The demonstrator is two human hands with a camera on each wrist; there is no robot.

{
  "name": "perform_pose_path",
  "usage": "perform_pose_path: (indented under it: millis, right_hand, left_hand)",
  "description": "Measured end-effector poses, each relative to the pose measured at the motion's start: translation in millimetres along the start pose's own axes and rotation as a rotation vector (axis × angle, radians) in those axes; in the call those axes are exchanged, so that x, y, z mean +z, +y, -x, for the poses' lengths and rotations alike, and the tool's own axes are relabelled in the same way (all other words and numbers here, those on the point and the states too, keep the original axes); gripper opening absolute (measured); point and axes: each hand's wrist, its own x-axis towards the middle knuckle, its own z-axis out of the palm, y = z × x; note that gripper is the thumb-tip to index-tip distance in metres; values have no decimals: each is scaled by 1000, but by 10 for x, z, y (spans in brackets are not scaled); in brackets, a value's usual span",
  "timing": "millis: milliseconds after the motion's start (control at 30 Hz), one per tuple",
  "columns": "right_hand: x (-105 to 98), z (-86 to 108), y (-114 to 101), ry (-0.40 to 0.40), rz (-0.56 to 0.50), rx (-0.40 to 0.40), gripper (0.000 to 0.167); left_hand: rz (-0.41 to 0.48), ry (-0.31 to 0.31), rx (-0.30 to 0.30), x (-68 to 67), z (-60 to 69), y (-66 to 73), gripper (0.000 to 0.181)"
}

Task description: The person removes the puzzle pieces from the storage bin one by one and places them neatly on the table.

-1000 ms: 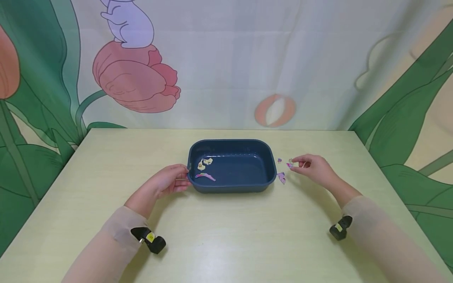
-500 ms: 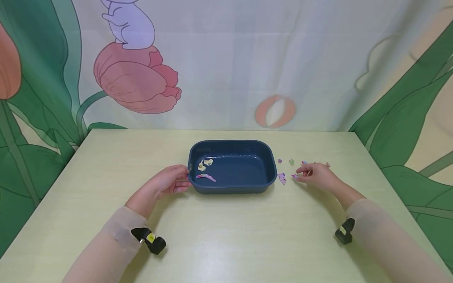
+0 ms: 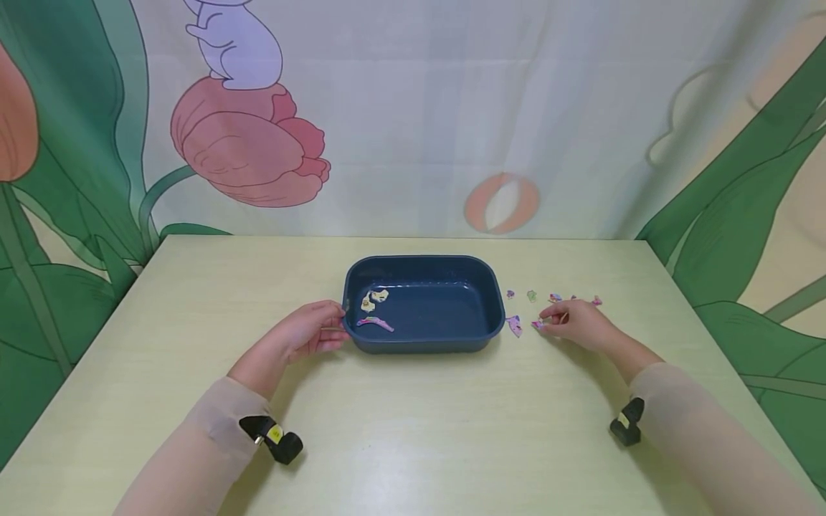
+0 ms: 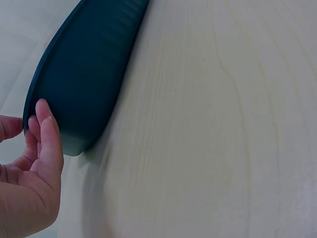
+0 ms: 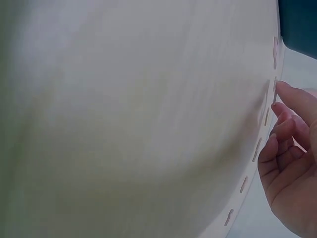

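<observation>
A dark blue tray (image 3: 426, 344) stands on the table, its left rim pinched by my left hand (image 3: 310, 330). In the left wrist view, the thumb of that hand (image 4: 37, 173) is at the rim and the fingers lie along the tray's outer wall (image 4: 79, 84). To the right of the tray, my right hand (image 3: 581, 324) pinches a small pink-purple piece (image 3: 537, 325) low at the tabletop. The right wrist view has the thumb and a fingertip of this hand (image 5: 292, 168) at a thin piece, seen edge-on. A larger purple piece (image 3: 514, 326) lies beside the tray.
Inside the tray, at its left, are cream pieces (image 3: 367, 303) and a curved pink-purple strip (image 3: 376, 323). Behind my right hand lie a small purple piece (image 3: 510, 294), a green one (image 3: 532, 295), a multicoloured one (image 3: 555, 297) and a pink one (image 3: 596, 301). A printed curtain hangs behind the table.
My right hand has moved right and nearer the front edge, uncovering the green piece; over the last half second it has barely shifted. My left hand has stayed at the tray's rim.
</observation>
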Motion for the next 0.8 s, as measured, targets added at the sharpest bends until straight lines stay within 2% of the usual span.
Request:
perform_pose_path:
  millis: [200, 400, 633, 800]
  right_hand:
    - [-2, -14, -45, -5, 4, 39, 32]
    - [-71, -45, -160, 65, -24, 65, 36]
    - [-87, -113, -331, 145, -106, -17, 40]
    - [-20, -183, -514, 166, -190, -90, 38]
  left_hand:
    - [3, 8, 6, 6, -5, -8, 20]
    - [8, 8, 6, -7, 2, -11, 17]
    - [5, -11, 22, -19, 4, -4, 15]
    - [8, -6, 16, -7, -9, -15, 17]
